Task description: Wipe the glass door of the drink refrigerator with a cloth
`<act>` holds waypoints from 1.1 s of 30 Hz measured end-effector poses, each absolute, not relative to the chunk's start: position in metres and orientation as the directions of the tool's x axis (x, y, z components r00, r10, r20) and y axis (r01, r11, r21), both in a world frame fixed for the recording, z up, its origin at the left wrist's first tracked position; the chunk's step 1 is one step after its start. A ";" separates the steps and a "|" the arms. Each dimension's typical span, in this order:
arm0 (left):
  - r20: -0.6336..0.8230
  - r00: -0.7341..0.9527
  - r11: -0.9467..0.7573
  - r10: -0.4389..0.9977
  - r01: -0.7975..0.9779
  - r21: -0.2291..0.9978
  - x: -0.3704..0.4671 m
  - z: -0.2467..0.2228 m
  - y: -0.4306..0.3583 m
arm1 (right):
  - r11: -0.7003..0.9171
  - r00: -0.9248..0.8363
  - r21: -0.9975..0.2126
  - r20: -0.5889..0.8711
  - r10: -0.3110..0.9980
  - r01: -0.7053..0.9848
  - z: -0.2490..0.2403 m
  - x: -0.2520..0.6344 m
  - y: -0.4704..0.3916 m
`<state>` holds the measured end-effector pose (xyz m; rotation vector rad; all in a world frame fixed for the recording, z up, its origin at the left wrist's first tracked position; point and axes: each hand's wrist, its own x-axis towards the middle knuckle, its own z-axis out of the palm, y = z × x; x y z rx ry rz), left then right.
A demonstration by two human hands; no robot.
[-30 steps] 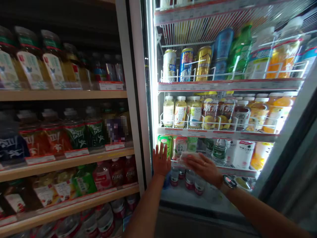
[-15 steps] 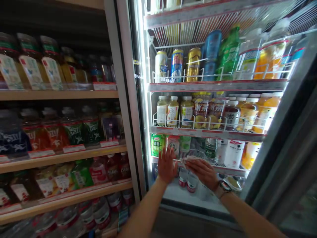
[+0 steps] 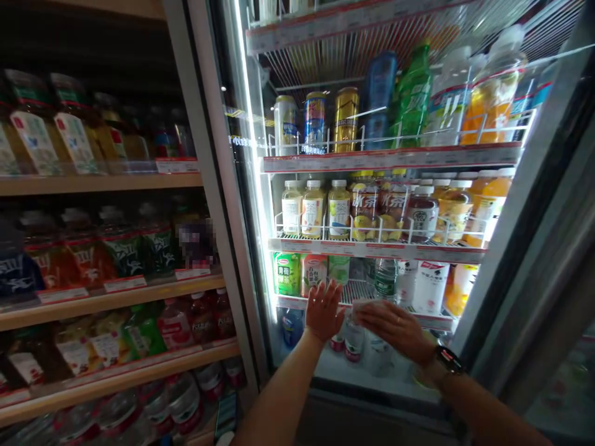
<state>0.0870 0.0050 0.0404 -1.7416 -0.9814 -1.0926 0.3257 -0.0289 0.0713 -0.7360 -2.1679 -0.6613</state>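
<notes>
My left hand (image 3: 324,310) is raised in front of the lower shelves of a lit drinks fridge, palm forward, fingers apart and holding nothing. Its fingertips overlap the bottom of a red-and-white drink carton or bottle (image 3: 314,272); contact with the glass cannot be made out. To its right, my right hand (image 3: 395,328) lies flat, fingers together, over a thin white sheet (image 3: 366,303) like a tissue or cloth, mostly hidden under the fingers. A dark watch (image 3: 449,359) is on the right wrist. Behind the hands, small clear bottles (image 3: 354,344) stand at the fridge bottom.
A green drink (image 3: 286,274) stands left of the hands, with tea bottles (image 3: 312,209) above and cans (image 3: 346,121) higher up. Wooden shelving (image 3: 111,291) with several bottles runs along the left. A grey door frame (image 3: 515,260) rises at the right.
The view has swung right, so the shelves sit further left. Both hands have shifted right across the fridge front. The left stays spread, the right flat over the white sheet.
</notes>
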 end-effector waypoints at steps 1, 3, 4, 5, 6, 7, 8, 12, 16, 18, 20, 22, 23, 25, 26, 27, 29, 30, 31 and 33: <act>0.933 0.312 -0.344 0.178 0.908 -0.238 0.087 0.040 0.005 | 0.710 -0.583 0.265 0.774 0.247 0.652 0.089 0.328 -0.026; 0.935 0.308 -0.340 0.176 0.910 -0.236 0.088 0.040 0.004 | 0.608 -0.536 0.373 0.838 0.103 0.701 0.125 0.326 -0.021; 0.934 0.311 -0.338 0.175 0.910 -0.240 0.088 0.041 0.003 | 0.568 -0.497 0.377 0.865 0.066 0.731 0.139 0.321 -0.020; 0.933 0.314 -0.337 0.174 0.910 -0.243 0.087 0.041 0.003 | 0.534 -0.456 0.369 0.889 0.036 0.761 0.149 0.314 -0.019; 0.932 0.317 -0.338 0.176 0.909 -0.246 0.087 0.042 0.002 | 0.515 -0.423 0.353 0.906 0.021 0.781 0.152 0.307 -0.019; 0.930 0.322 -0.341 0.177 0.907 -0.249 0.087 0.042 0.001 | 0.511 -0.413 0.349 0.911 0.013 0.786 0.149 0.300 -0.020; 0.929 0.324 -0.344 0.179 0.905 -0.249 0.087 0.042 0.001 | 0.516 -0.421 0.356 0.907 0.010 0.779 0.140 0.294 -0.021; 0.934 0.315 -0.354 0.171 0.904 -0.240 0.086 0.042 0.000 | 0.568 -0.545 0.447 0.839 0.003 0.691 0.063 0.289 -0.027; 0.933 0.316 -0.338 0.170 0.908 -0.246 0.085 0.041 0.002 | 0.587 -0.688 0.550 0.726 0.017 0.595 -0.003 0.306 -0.033; 0.932 0.320 -0.328 0.168 0.910 -0.253 0.085 0.041 0.002 | 0.581 -0.754 0.607 0.656 0.018 0.542 -0.007 0.316 -0.034; 0.933 0.321 -0.330 0.162 0.909 -0.255 0.085 0.041 0.002 | 0.557 -0.796 0.650 0.605 0.034 0.517 0.011 0.326 -0.033; 0.936 0.315 -0.339 0.160 0.908 -0.248 0.085 0.042 0.002 | 0.525 -0.788 0.652 0.613 0.060 0.547 0.046 0.336 -0.030; 0.936 0.312 -0.342 0.161 0.908 -0.244 0.085 0.042 0.002 | 0.509 -0.760 0.629 0.645 0.080 0.588 0.066 0.341 -0.027; 0.934 0.313 -0.343 0.175 0.908 -0.240 0.085 0.042 0.002 | 0.494 -0.657 0.539 0.749 0.091 0.682 0.106 0.352 -0.022; 0.931 0.314 -0.341 0.185 0.909 -0.239 0.084 0.042 0.001 | 0.481 -0.586 0.483 0.806 0.082 0.731 0.123 0.357 -0.021; 0.928 0.318 -0.340 0.192 0.909 -0.241 0.084 0.042 0.001 | 0.471 -0.515 0.428 0.854 0.068 0.771 0.136 0.361 -0.019; 0.925 0.323 -0.338 0.202 0.909 -0.244 0.084 0.042 0.001 | 0.460 -0.398 0.338 0.917 0.038 0.821 0.146 0.365 -0.018; 0.925 0.322 -0.335 0.202 0.910 -0.244 0.083 0.042 0.001 | 0.465 -0.363 0.310 0.931 0.026 0.829 0.143 0.366 -0.019; 0.926 0.321 -0.333 0.199 0.911 -0.244 0.084 0.043 0.001 | 0.476 -0.348 0.297 0.937 0.021 0.828 0.134 0.366 -0.020; 0.927 0.321 -0.334 0.195 0.910 -0.245 0.084 0.043 0.000 | 0.512 -0.368 0.301 0.929 0.033 0.805 0.104 0.363 -0.024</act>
